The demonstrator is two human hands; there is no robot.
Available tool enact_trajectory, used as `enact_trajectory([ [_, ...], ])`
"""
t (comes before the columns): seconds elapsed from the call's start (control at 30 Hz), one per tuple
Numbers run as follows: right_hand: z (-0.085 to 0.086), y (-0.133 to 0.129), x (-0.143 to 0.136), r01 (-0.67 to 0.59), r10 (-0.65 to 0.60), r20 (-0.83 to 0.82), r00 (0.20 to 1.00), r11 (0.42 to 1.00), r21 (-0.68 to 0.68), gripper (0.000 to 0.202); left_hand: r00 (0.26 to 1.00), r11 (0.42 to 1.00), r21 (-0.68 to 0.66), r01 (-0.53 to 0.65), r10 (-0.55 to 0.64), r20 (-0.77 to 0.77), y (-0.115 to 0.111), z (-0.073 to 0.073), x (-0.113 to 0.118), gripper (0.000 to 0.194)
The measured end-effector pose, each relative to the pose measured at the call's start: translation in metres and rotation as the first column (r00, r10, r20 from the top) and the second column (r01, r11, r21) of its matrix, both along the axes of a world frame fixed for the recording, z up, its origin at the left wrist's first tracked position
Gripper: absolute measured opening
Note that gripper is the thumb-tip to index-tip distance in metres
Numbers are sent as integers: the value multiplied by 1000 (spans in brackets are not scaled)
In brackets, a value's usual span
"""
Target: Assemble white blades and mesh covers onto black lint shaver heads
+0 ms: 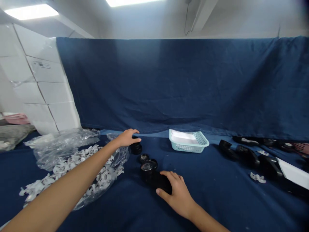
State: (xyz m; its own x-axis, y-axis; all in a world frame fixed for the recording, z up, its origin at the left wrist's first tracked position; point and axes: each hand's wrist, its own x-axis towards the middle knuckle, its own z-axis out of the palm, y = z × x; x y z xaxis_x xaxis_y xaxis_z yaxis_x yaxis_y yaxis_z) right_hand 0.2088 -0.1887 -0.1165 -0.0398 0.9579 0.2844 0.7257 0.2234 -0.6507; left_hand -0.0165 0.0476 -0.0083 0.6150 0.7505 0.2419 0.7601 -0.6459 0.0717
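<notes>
My left hand (127, 138) reaches over a small stack of black round caps (136, 149), its thumb and forefinger apart near the top of the stack. My right hand (178, 195) is wrapped round a black elongated housing (158, 181) lying on the cloth. A round part with a shiny, silvery face (147, 166) sits at the housing's far end. Just beyond it are a loose black ring (154, 163) and another round black piece with a shiny centre (144, 158). My right palm and fingers hide the near end of the housing.
Many small white plastic parts (103, 178) lie on clear plastic bags (70, 141) at left. A light-blue basket (188, 148) holding white paper stands at the back. Black curved housings (247, 155) and a white clip-like part (257, 177) lie right. A blue curtain (169, 83) hangs behind.
</notes>
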Motion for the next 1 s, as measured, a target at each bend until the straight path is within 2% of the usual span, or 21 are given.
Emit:
enact_trajectory([
  [0.13,0,0,0,1,-1,-4,1000,1000,-3,44,1000,995,95,-12,13,-3,-9,7,2,34],
  [0.23,0,0,-1,1,-1,-4,1000,1000,-6,45,994,992,113,62,-50,-99,-24,7,12,36],
  [0.33,1,-1,-2,2,-2,-2,1000,1000,-2,45,953,981,47,190,-173,-249,-39,-4,28,47],
  [0.43,3,-2,-3,-6,6,6,1000,1000,6,46,893,964,-54,260,-261,-366,-49,-21,47,60],
  [0.5,3,-4,-4,-9,9,12,1000,1000,7,46,866,956,-100,274,-291,-407,-52,-29,57,54],
  [0.57,3,-5,-4,-5,5,15,1000,1000,6,46,859,954,-116,275,-298,-417,-53,-29,63,45],
  [0.63,3,-5,-4,0,0,15,1000,1000,4,46,871,958,-100,267,-285,-400,-52,-21,63,44],
  [0.7,2,-4,-4,2,-2,12,1000,1000,3,45,900,970,-58,238,-242,-364,-47,-5,59,49],
  [0.8,3,-3,-5,6,-6,5,1000,1000,1,45,943,989,20,144,-131,-305,-34,22,49,51],
  [0.87,3,-2,-5,8,-8,1,1000,1000,0,44,955,996,46,76,-60,-291,-24,33,41,46],
  [0.93,4,-3,-5,8,-8,0,1000,1000,-2,44,956,998,57,21,-3,-293,-16,37,33,41],
  [1.0,4,-3,-6,8,-8,2,1000,1000,-1,44,954,998,62,-20,38,-296,-10,32,27,38],
])
